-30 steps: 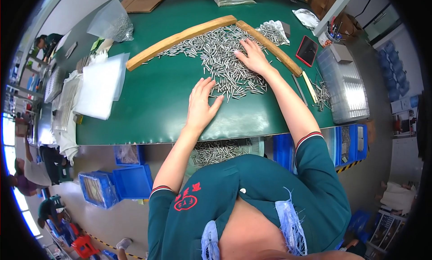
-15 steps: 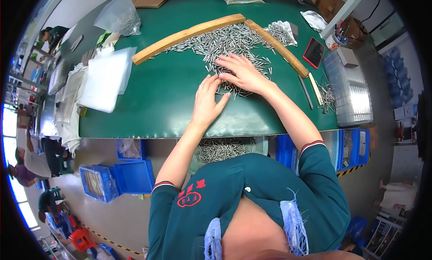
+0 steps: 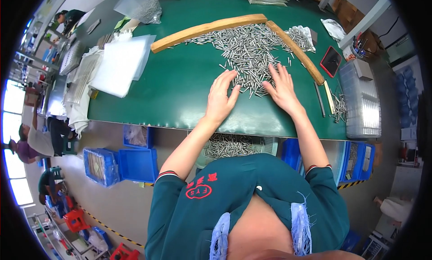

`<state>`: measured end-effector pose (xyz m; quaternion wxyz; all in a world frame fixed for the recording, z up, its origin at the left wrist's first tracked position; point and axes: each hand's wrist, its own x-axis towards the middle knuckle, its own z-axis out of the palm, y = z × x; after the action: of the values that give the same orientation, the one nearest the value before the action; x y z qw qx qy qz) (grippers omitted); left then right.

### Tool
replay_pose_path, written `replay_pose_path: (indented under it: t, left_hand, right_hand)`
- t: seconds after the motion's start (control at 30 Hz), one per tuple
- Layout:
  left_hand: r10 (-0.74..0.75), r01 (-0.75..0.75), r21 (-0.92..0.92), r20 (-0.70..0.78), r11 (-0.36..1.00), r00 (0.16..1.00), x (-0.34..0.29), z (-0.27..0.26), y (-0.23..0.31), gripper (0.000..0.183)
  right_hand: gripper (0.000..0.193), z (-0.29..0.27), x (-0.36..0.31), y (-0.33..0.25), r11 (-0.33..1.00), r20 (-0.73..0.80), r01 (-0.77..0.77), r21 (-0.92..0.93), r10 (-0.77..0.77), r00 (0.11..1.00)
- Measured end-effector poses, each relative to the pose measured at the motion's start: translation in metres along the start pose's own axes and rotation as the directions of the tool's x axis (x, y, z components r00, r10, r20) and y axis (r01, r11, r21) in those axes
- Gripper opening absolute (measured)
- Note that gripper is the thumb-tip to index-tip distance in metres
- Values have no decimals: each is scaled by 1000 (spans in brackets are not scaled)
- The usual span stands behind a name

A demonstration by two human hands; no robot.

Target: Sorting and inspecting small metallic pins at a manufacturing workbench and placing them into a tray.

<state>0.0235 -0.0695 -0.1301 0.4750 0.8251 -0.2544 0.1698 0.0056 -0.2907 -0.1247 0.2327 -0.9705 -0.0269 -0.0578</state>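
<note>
While the left hand and right hand are flanking them, spread and grasping nothing visible, metal pins are lying heaped from the wooden bars toward the near edge of the worktop, seemingly part-gathered, strays sitting apart.

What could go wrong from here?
1. Pins might roll off the table: no bar guards its near edge.
2. Strays by the right bar could slip past and mix with the heap beyond it.
3. Bare fingers touch the pile's edge; any sharp ends could prick.
</note>
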Motion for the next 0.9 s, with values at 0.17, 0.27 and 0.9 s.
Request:
replay_pose_path:
  t: [0.17, 0.27, 0.9]
  left_hand:
    - [-5, 5, 13, -23, 1000, 1000, 0, 1, 1, 35]
    - [-20, 21, 12, -27, 1000, 999, 0, 0, 3, 35]
    - [-64, 55, -52, -181, 997, 981, -3, -10, 10, 25]
  right_hand:
    - [67, 7, 1, -20, 975, -55, 127, 185, -119, 991]
    - [65, -2, -3, -19, 958, -166, 176, 227, -140, 976]
    - [25, -29, -74, -19, 954, -163, -81, 289, 133, 978]
